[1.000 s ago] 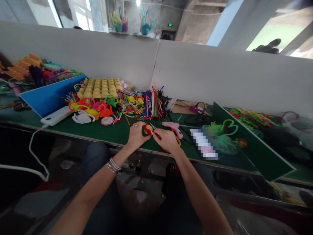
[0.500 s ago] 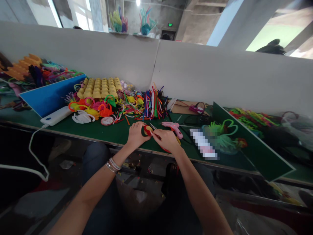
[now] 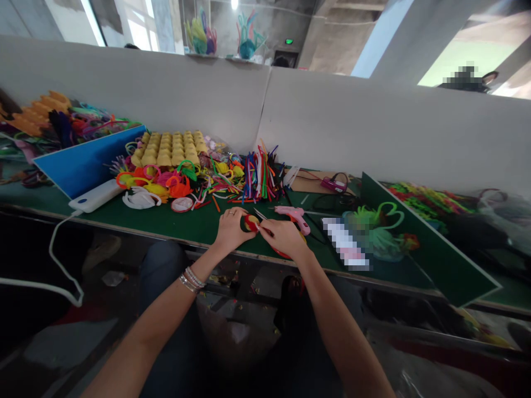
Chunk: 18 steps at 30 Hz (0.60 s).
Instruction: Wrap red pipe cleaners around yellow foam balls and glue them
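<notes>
My left hand (image 3: 232,228) is closed around a small red and yellow fuzzy piece (image 3: 251,223), just above the front of the green table. From the other side my right hand (image 3: 284,236) meets it, fingertips pinched at its edge; what lies between them is too small to name. Metal scissor blades (image 3: 259,214) stick out beyond my right fingers, and a red handle loop (image 3: 280,254) shows below that hand. Whether the scissors rest on the table or touch the hand is hidden. A pink glue gun (image 3: 292,213) lies just behind my right hand.
Pipe cleaners (image 3: 259,176) stand bundled behind my hands. Further left are a yellow egg tray (image 3: 170,148), bright fuzzy shapes (image 3: 168,185), a white power strip (image 3: 97,196) and a blue board (image 3: 89,160). Rightward lie a phone (image 3: 346,243), green fuzzy pieces (image 3: 381,235) and a green board (image 3: 435,249).
The red and yellow piece has turned slightly in my left fingers, and my right fingertips have shifted a little at its edge. Everything else on the table stays in place.
</notes>
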Available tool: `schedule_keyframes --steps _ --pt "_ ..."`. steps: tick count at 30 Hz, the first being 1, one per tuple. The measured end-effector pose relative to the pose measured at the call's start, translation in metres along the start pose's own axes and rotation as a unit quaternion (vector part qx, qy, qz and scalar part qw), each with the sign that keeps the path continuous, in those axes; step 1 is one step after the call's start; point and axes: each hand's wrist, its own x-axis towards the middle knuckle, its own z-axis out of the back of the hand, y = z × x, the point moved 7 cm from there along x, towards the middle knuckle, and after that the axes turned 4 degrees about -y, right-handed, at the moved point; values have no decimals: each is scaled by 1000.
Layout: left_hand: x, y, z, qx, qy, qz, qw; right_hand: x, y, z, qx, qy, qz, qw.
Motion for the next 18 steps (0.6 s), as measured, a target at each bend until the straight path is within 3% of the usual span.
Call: schedule_keyframes --steps 7,18 --pt "-2 4 -9 23 33 8 999 -1 0 -4 -2 39 -11 999" --pt "-1 -3 -4 10 37 -20 999 0 -4 6 -14 -6 -6 1000"
